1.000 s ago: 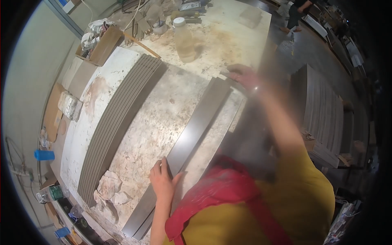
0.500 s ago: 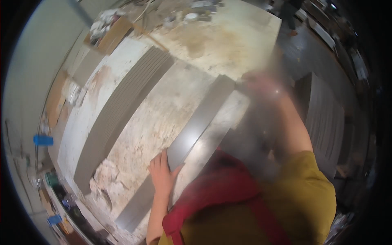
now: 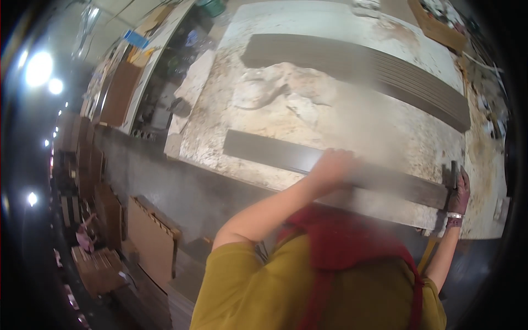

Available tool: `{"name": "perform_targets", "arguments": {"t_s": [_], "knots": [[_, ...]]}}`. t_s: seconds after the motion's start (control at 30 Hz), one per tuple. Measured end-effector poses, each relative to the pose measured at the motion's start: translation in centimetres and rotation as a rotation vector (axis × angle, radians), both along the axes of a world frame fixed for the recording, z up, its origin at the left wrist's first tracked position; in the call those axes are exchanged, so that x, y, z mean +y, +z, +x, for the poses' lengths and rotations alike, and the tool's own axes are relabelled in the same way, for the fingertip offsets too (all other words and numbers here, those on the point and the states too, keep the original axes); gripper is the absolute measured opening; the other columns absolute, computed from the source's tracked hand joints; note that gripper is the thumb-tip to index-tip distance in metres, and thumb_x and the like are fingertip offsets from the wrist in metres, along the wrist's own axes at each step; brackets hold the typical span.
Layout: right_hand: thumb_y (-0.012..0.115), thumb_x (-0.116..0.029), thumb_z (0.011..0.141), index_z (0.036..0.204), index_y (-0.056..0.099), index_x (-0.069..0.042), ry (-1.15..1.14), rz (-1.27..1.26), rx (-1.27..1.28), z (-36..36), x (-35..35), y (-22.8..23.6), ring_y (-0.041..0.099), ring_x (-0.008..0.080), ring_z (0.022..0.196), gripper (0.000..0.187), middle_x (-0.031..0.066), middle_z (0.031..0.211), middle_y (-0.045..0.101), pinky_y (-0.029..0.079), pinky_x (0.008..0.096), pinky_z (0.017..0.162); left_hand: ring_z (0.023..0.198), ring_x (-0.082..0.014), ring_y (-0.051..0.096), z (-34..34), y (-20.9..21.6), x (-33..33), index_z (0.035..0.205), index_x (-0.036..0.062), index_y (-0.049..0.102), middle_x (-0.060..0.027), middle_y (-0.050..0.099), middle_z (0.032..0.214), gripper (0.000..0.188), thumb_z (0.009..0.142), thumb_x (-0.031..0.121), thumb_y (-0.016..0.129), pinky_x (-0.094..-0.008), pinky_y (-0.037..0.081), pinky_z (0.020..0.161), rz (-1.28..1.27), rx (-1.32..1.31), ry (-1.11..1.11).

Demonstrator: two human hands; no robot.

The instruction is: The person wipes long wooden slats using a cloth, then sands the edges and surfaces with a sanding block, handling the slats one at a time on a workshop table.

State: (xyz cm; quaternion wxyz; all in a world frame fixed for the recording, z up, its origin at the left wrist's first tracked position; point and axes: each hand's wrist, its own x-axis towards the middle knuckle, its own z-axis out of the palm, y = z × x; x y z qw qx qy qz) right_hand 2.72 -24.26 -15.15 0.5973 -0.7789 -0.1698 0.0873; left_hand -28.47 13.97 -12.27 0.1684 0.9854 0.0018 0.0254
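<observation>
A long grey plank (image 3: pixel 267 150) lies along the front edge of the stained white worktable (image 3: pixel 212 157). Bent over its middle is my left hand (image 3: pixel 333 166), gripping it, with the fingertips slightly blurred. At the plank's right end is my right hand (image 3: pixel 461 197), in a dark reddish glove, with fingers closed around a small dark upright piece (image 3: pixel 453 173). I cannot make out what kind of piece that is. Farther back, a stack of similar grey planks (image 3: pixel 324 52) lies side by side. A crumpled whitish cloth (image 3: pixel 261 88) rests between the stack and the plank.
A cardboard box (image 3: pixel 440 30) with crumpled material stands at the far right. Left of the table are a cluttered shelf (image 3: pixel 159 66) and a brown panel (image 3: pixel 151 236) leaning upright. Another person (image 3: pixel 85 237) is at the far left beside stacked boards.
The view has swung left, so the plank now runs across the picture. My right hand, blurred near the plank's far end before, is now at its right end. The left hand still grips the plank.
</observation>
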Motion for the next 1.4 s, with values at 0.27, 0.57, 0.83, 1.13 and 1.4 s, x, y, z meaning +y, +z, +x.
{"name": "perform_targets", "arguments": {"t_s": [0.27, 0.57, 0.83, 1.13, 1.4], "knots": [[0.063, -0.020, 0.085, 0.110, 0.061, -0.003, 1.045, -0.190, -0.315, -17.2, 37.3, 13.1, 0.057, 0.0227, 0.092, 0.030, 0.0103, 0.101, 0.056, 0.046, 0.0337, 0.083, 0.102, -0.0293, 0.052, -2.3, -1.1, 2.0, 0.136, 0.0163, 0.041, -0.0117, 0.053, 0.109, 0.084, 0.065, 0.044, 0.076, -0.0442, 0.040, 0.091, -0.078, -0.078, 0.032], [0.063, -0.012, 0.073, 0.086, 0.064, -0.013, 1.605, -0.323, -0.838, -34.5, 56.2, 9.1, 0.061, 0.0365, 0.081, 0.013, 0.0130, 0.090, 0.060, 0.049, 0.0440, 0.070, 0.124, -0.0250, 0.040, -2.1, -2.7, 1.5, 0.132, 0.0054, 0.041, -0.0112, 0.042, 0.134, 0.054, 0.086, 0.022, 0.063, -0.0372, 0.042, 0.096, -1.211, 0.096, 0.196], [0.064, -0.014, 0.070, 0.083, 0.068, -0.013, 1.731, -0.415, -1.027, -35.5, 59.0, 7.7, 0.063, 0.0337, 0.079, 0.013, 0.0124, 0.080, 0.065, 0.050, 0.0426, 0.069, 0.123, -0.0262, 0.041, -1.3, -4.5, 2.0, 0.131, 0.0096, 0.043, -0.0112, 0.044, 0.132, 0.061, 0.078, 0.017, 0.071, -0.0395, 0.038, 0.100, -0.668, -0.192, 0.096], [0.063, -0.010, 0.083, 0.107, 0.062, -0.004, 1.134, -0.092, -0.485, -24.0, 50.1, 13.6, 0.061, 0.0237, 0.092, 0.025, 0.0118, 0.106, 0.060, 0.049, 0.0338, 0.083, 0.115, -0.0334, 0.050, -1.6, -1.0, 6.0, 0.133, 0.0054, 0.046, -0.0170, 0.054, 0.121, 0.075, 0.076, 0.051, 0.065, -0.0468, 0.037, 0.099, -0.482, 0.018, -0.089], [0.067, -0.023, 0.085, 0.119, 0.058, 0.001, 0.082, -0.003, -0.003, -11.7, 21.8, 3.2, 0.056, 0.0146, 0.100, 0.043, 0.0067, 0.112, 0.061, 0.043, 0.0267, 0.089, 0.125, -0.0340, 0.039, 3.2, -0.4, 23.9, 0.126, 0.0176, 0.054, -0.0158, 0.041, 0.138, 0.044, 0.089, 0.042, 0.055, -0.0439, 0.040, 0.099, 0.160, -0.322, 0.443]]}}
